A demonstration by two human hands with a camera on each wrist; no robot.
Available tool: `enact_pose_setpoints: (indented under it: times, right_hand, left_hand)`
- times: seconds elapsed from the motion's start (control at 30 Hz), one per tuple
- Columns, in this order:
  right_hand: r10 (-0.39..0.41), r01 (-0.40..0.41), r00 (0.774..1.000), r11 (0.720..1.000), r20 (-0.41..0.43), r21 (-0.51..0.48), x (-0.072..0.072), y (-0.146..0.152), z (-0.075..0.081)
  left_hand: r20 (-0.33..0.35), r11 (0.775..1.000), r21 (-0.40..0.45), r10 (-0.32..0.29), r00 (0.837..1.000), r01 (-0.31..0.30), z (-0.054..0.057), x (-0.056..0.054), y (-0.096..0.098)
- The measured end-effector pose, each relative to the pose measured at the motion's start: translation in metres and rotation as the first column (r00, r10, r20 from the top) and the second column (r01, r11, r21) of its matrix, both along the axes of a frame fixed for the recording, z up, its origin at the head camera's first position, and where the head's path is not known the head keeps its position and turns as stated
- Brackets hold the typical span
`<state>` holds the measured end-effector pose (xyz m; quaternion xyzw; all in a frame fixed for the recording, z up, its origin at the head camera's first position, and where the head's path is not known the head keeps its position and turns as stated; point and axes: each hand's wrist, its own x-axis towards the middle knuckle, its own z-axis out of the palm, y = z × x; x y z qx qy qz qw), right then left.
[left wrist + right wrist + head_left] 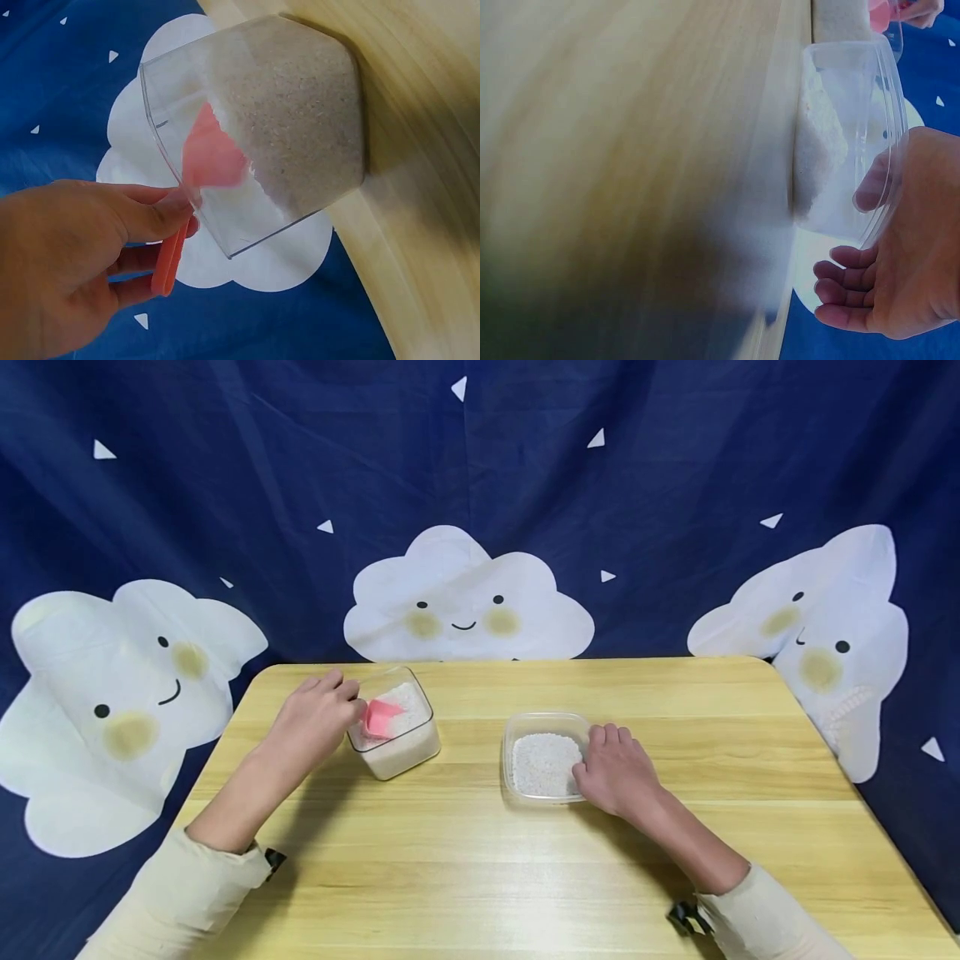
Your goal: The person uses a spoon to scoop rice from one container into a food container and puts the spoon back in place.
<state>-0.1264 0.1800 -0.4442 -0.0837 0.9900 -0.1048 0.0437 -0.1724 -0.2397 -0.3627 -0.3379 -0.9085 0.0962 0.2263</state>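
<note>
Head view: left hand [318, 712] pinches our scoop [383, 719], jar [408, 750] beyond its fingertips; right hand [619, 772] grips our tub [546, 723], seemingly to steady it.

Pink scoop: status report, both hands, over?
Left hand pinches pink scoop, partly inside clear container. Right hand holds plastic tub rim. Nothing visible between container and tub.

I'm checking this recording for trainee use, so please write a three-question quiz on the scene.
1. Which hand holds the pink plastic scoop?
2. True or false: the right hand touches the shallow, clear plastic tub.
3. Where is the scoop's head?
a) inside the tub
b) inside the clear, boxy container of white grains
c) on the wood-grain table

Key: 1. the left hand; 2. true; 3. b
</note>
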Motion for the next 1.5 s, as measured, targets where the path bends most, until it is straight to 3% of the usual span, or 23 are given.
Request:
enact_pose_setpoints:
  times: [0.33, 0.53, 0.8, 1.0, 1.5]
  right_hand:
    - [-0.003, 0.003, 1.000, 1.000, 0.008, 0.003, -0.001, 0.001, 0.001]
    - [0.000, 0.000, 1.000, 1.000, -0.001, -0.002, 0.001, 0.000, -0.002]
    - [-0.002, 0.002, 1.000, 1.000, -0.001, 0.001, 0.003, -0.001, -0.004]
    - [-0.007, 0.007, 1.000, 1.000, -0.003, 0.001, 0.000, -0.001, -0.002]
    - [-0.001, 0.001, 1.000, 1.000, 0.010, 0.018, 0.001, -0.001, 0.000]
  left_hand:
    - [0.106, 0.995, 0.096, 0.022, 0.994, -0.032, -0.005, -0.007, -0.006]
    - [0.137, 0.989, 0.146, 0.006, 0.991, -0.026, -0.004, -0.002, -0.010]
    - [0.218, 0.980, 0.179, 0.046, 0.975, -0.087, -0.009, 0.001, -0.012]
    - [0.222, 0.965, 0.238, 0.052, 0.974, -0.106, -0.010, 0.000, -0.013]
    - [0.217, 0.927, 0.341, 0.086, 0.972, -0.158, -0.014, 0.010, -0.011]
